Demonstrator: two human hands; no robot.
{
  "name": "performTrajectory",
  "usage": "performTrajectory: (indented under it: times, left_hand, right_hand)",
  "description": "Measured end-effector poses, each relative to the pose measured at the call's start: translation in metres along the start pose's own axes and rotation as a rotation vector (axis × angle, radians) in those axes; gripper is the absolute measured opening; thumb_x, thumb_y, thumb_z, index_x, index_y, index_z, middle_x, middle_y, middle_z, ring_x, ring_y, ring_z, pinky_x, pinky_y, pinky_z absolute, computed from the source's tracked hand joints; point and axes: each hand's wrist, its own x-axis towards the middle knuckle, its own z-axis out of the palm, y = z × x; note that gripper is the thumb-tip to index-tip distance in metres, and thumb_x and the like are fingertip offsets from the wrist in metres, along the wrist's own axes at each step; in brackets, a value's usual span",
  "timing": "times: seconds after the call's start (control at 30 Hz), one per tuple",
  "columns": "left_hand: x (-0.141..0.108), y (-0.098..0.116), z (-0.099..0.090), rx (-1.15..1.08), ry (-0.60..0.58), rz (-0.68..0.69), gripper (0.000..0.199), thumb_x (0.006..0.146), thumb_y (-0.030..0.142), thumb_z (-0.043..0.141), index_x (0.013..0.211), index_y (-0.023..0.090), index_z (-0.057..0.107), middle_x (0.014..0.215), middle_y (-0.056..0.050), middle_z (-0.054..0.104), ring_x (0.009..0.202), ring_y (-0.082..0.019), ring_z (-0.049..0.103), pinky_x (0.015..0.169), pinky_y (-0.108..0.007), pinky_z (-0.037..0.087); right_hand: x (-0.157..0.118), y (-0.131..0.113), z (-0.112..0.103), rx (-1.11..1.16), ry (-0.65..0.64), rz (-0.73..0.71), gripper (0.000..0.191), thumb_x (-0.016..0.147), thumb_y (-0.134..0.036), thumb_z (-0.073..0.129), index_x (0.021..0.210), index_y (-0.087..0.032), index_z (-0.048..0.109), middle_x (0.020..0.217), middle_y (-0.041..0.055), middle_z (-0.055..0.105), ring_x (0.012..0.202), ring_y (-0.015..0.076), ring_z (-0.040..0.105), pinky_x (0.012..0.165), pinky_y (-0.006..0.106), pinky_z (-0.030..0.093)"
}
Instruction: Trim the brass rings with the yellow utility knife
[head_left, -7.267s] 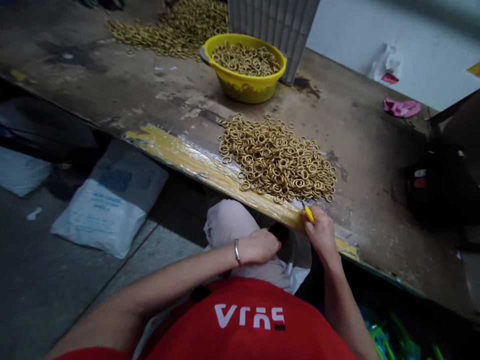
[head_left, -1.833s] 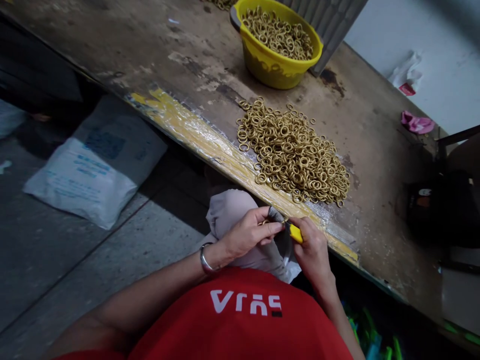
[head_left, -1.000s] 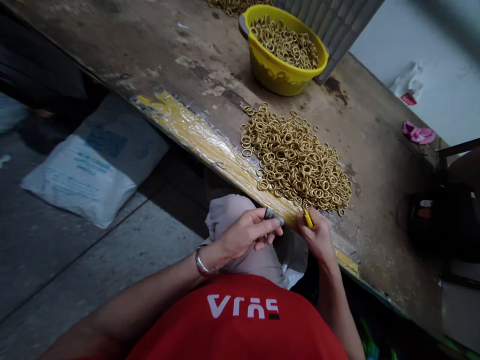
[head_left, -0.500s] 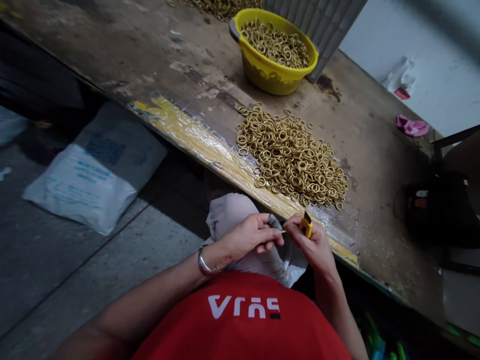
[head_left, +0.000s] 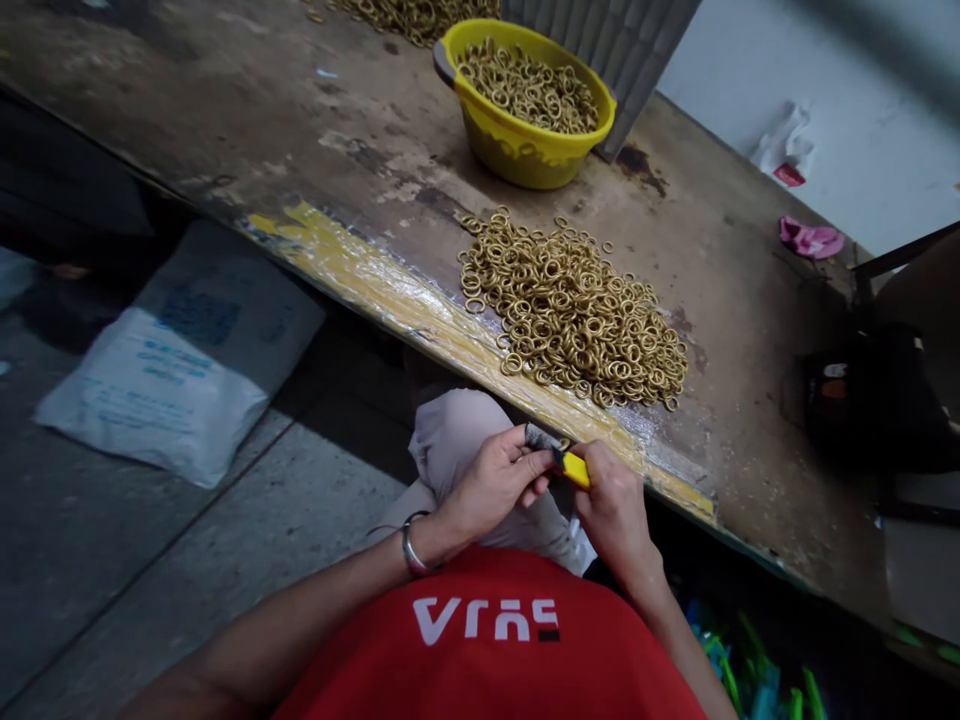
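Note:
In the head view, my right hand [head_left: 616, 505] is closed around a yellow utility knife [head_left: 577, 470], its dark blade end pointing left at my left fingertips. My left hand [head_left: 499, 478] is pinched, with a grey wrap on the index finger. A small brass-coloured ring [head_left: 565, 444] shows at the left fingertips, partly hidden by the knife. Both hands meet above my lap, just off the table edge. Beyond them a heap of brass-coloured rings [head_left: 577, 310] lies on the table.
On the worn table [head_left: 360, 110] stands a yellow basin [head_left: 525, 150] full of rings, with another ring pile [head_left: 420, 15] behind. A pink cloth [head_left: 810, 238] and a black bag [head_left: 874, 400] are at the right. On the floor lies a white printed sack [head_left: 172, 370].
The knife has turned from standing upright in my right hand to pointing left, its blade end now at the left fingertips. The view has shifted slightly to the right.

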Motion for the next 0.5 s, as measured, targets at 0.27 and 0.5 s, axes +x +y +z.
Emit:
performTrajectory:
  times: [0.27,0.5]
  left_hand:
    - [-0.011,0.02,0.001,0.26,-0.049,0.13,0.009,0.083,0.021,0.057,0.075,0.016,0.056,0.066,0.002,0.056,0.057,-0.008,0.048,0.053,-0.02,0.038]
    - [-0.001,0.017,-0.009,-0.064,-0.176,-0.057,0.032,0.082,0.043,0.065,0.076,0.015,0.052,0.068,0.001,0.056,0.049,-0.005,0.039,0.042,-0.017,0.026]
  right_hand:
    - [0.014,0.026,0.001,-0.288,-0.016,0.238,0.026,0.077,-0.002,0.044,0.091,-0.016,0.061,0.078,0.0073,0.062,0.063,0.0187,0.055,0.058,0.028,0.035]
    - [0.046,0.039,0.006,-0.222,0.033,0.118,0.036,0.074,0.0,0.046,0.1,-0.017,0.063,0.092,0.007,0.062,0.078,0.0197,0.055,0.066,0.028,0.038]
